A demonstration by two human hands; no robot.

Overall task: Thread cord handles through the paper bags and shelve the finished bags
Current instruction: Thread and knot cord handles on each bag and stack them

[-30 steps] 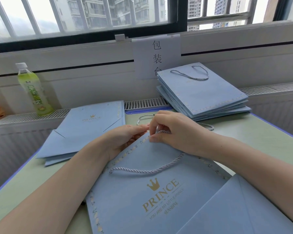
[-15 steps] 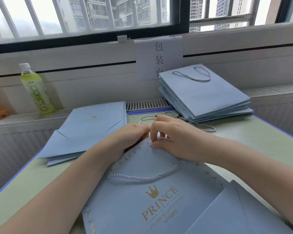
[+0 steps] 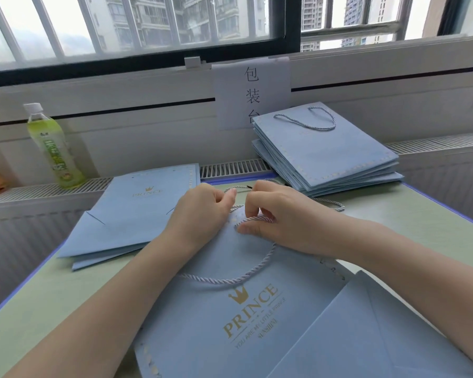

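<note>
A: Where's the flat pale-blue paper bag (image 3: 246, 317)?

B: On the green worktop (image 3: 38, 296), nearest. At its top edge, the right hand (image 3: 279, 219) pinches the twisted silver-white cord (image 3: 238, 279); the left hand (image 3: 200, 211) is curled beside it, its grip hidden.

A: Advice?

B: Steady the paper, feed the cord tip straight. The finished stack (image 3: 328, 156) lies beyond.

The paper bag (image 3: 257, 309) at six o'clock is matt, smooth blue paper with a shiny gold foil print. Its cord handle (image 3: 238, 278) is twisted, slightly glossy rope. The bottle (image 3: 52, 148) at ten o'clock is clear glossy plastic. The table (image 3: 421, 227) looks smooth and matt.
</note>
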